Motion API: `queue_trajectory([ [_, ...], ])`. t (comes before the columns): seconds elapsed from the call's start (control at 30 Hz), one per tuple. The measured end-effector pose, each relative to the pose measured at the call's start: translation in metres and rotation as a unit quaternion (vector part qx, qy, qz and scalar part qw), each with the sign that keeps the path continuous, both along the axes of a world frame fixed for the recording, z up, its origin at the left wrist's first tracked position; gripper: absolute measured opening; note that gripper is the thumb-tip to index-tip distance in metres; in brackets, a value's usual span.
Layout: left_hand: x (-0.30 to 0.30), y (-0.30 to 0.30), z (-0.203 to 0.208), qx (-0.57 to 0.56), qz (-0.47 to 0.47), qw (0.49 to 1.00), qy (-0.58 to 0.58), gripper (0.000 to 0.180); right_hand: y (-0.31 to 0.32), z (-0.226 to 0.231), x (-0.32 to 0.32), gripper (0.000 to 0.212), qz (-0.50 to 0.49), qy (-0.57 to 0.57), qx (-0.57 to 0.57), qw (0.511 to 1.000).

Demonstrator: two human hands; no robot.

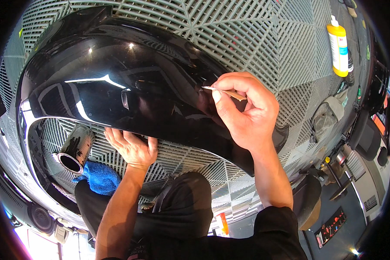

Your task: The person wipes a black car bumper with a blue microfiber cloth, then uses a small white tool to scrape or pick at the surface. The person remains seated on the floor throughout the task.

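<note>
A glossy black car bumper (pixel 160 95) lies across the grated floor before me, with bright reflections on its curved face. Between thumb and fingers of my right hand (pixel 247 104) is a thin pointed sliver (pixel 229 92), white at its tip and tan farther back. That tip is at the bumper's surface, right of its middle; whether it touches, I cannot tell. My left hand (pixel 134 149) rests at the bumper's near edge, fingers spread and stretched out, thumb apart. A small square recess (pixel 125 99) shows in the bumper's face.
A dark-spotted metal cylinder (pixel 77 147) lies open end toward me, left of my left hand. Beside it, a blue cloth (pixel 101 177) lies by my knee. At the far right are a yellow bottle (pixel 339 47) and a clear crumpled bag (pixel 327 119) on the grated floor (pixel 247 34).
</note>
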State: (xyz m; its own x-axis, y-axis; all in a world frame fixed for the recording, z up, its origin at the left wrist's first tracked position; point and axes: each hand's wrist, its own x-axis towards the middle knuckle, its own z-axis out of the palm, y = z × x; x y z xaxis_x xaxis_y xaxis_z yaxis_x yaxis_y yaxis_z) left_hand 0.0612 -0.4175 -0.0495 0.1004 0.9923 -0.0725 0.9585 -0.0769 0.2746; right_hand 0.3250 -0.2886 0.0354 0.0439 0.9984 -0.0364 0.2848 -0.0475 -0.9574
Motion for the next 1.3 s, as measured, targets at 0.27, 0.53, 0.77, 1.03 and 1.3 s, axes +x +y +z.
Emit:
queue_trajectory([
  [0.27,0.0011,0.0014,0.0009,0.0,0.005,1.0,-0.005,0.085,0.0001,-0.0012,0.0008,0.02,0.009,-0.008,0.01,1.0],
  [0.53,-0.0007,-0.0004,-0.0009,0.004,0.002,1.0,-0.008,0.087,0.0012,-0.0018,0.0,0.021,0.01,-0.009,0.02,1.0],
  [0.77,0.0004,0.0003,0.0007,-0.003,0.003,1.0,-0.005,0.086,0.0006,-0.0024,-0.0006,0.021,0.004,-0.004,0.017,1.0],
  [1.03,0.0014,0.0025,0.0011,0.005,0.004,1.0,-0.01,0.085,0.0014,-0.0021,-0.0002,0.021,0.009,-0.012,0.027,1.0],
  [1.3,-0.0002,-0.002,0.0047,-0.007,0.002,1.0,-0.004,0.086,-0.0028,-0.0006,-0.0005,0.022,0.004,-0.007,0.017,1.0],
])
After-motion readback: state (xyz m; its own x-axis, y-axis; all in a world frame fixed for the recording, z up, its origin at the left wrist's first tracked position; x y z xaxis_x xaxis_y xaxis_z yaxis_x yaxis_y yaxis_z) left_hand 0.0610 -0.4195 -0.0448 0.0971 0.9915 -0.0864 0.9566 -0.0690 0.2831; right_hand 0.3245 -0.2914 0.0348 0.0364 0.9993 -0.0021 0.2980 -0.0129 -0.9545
